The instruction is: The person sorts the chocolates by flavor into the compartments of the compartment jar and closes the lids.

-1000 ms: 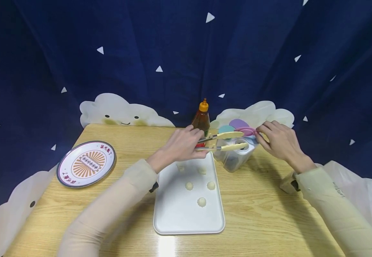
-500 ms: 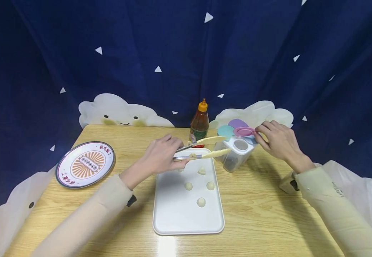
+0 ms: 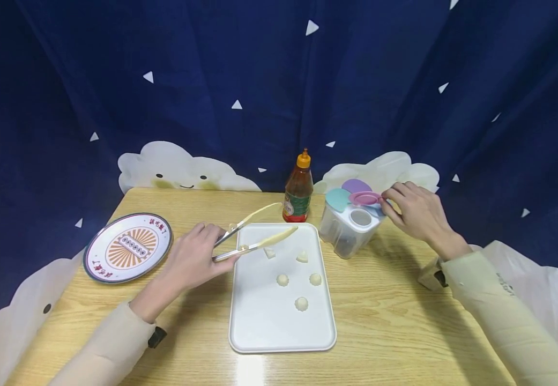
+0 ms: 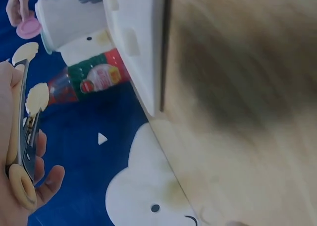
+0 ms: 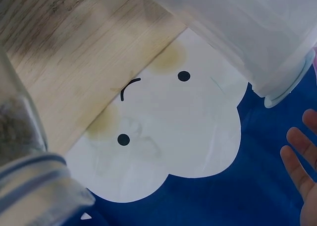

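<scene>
Left fingers [image 4: 52, 180] grip tongs [image 3: 275, 237], just pulled back over the tray [image 3: 259, 332], so right fingers [image 5: 296, 169] pinching the pink lid [image 3: 365, 198] beyond it have room.

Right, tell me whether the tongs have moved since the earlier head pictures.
Yes, leftward: against the stationary white tray, the tongs in the left hand have moved from overlapping the clear container to crossing the tray's far left corner.

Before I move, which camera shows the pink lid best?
The head view: the pink lid shows its face near the container opening, pinched by the right hand. The left wrist view catches lid and hand, not the opening; the right wrist view, only a pink sliver at the right edge.
</scene>
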